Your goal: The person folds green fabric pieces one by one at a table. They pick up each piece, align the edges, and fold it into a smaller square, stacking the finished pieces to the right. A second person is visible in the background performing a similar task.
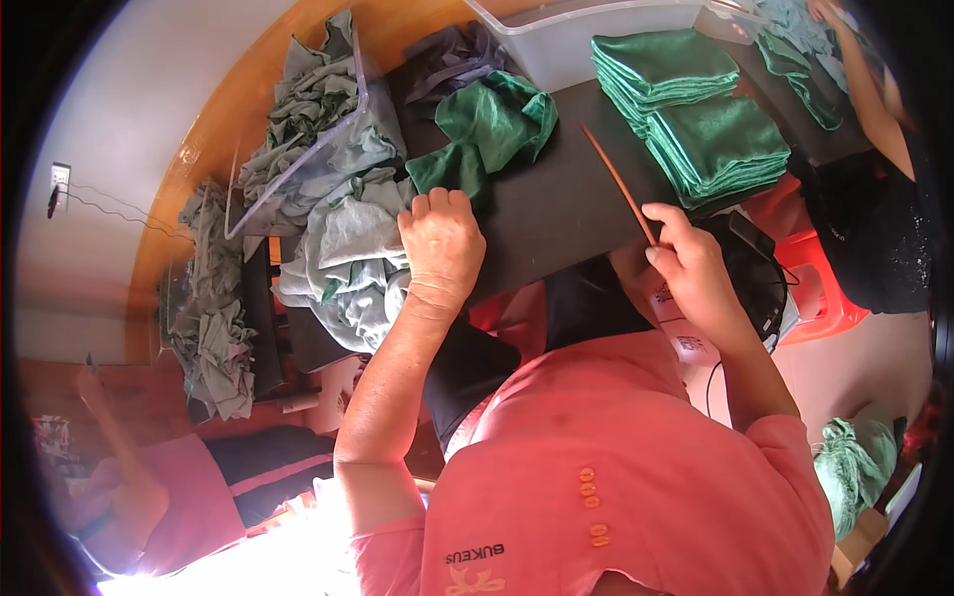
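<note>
My left hand (pixel 442 238) is closed, knuckles up, at the near end of a shiny green cloth piece (pixel 497 119). The fingertips are hidden under the fist, where the cloth runs up to it. Beside that hand lies a heap of pale grey-green cloth pieces (pixel 348 223), partly turned out. My right hand (pixel 686 253) pinches the lower end of a thin brown stick (pixel 618 184), which points up and to the left over the dark table (pixel 547 214). Beyond the stick stand two neat stacks of green cloth pieces (pixel 715 144).
A clear plastic bin (pixel 368 109) full of grey-green cloth stands at the left. Another clear bin (pixel 586 45) is at the back, near a dark purple cloth (pixel 457 60). A red stool (pixel 830 288) is at the right. Other people's arms (pixel 874 109) show at both sides.
</note>
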Motion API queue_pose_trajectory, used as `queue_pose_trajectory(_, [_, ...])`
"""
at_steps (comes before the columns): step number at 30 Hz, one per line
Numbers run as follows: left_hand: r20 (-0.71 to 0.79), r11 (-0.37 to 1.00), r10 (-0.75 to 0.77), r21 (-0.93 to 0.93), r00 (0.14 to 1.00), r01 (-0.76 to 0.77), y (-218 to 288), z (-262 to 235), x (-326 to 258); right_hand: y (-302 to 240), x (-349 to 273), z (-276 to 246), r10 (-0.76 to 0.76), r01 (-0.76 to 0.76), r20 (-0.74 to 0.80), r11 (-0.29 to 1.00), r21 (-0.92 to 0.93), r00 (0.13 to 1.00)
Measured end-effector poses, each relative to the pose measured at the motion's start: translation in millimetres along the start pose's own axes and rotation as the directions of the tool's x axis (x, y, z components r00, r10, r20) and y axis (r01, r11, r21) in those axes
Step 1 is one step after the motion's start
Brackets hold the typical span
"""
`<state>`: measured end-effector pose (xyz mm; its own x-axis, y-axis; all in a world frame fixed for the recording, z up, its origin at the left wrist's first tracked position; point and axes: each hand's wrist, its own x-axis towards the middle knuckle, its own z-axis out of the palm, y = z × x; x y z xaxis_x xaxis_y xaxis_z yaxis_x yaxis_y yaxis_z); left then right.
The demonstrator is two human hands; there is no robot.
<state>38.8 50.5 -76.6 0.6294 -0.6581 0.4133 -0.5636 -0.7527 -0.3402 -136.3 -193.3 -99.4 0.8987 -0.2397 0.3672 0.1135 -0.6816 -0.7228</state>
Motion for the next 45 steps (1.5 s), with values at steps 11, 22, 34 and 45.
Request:
queue_pose_trajectory(11, [0.398,0.156,-0.409,-0.856,0.821,0.492,-12,-37,5,0,-29,-18,0.444,-0.542,0.379,0.332,0.772,0.812])
queue_pose_trajectory(22, [-0.094,0.799,-0.088,-0.602,0.992,0.014,27,-20,-13,4,-58,-26,0.183,-0.541,0.525,0.485,0.687,0.831])
queue_pose_trajectory(34, [-0.047,0.805,-0.024,-0.593,0.999,-0.009,25,-19,-11,-7,-49,-7,0.173,-0.548,0.545,0.511,0.662,0.820])
queue_pose_trajectory(45, [-0.032,0.663,-0.154,-0.745,0.988,0.079,29,-22,-12,-20,-41,0,0.223,-0.588,0.548,0.401,0.702,0.806])
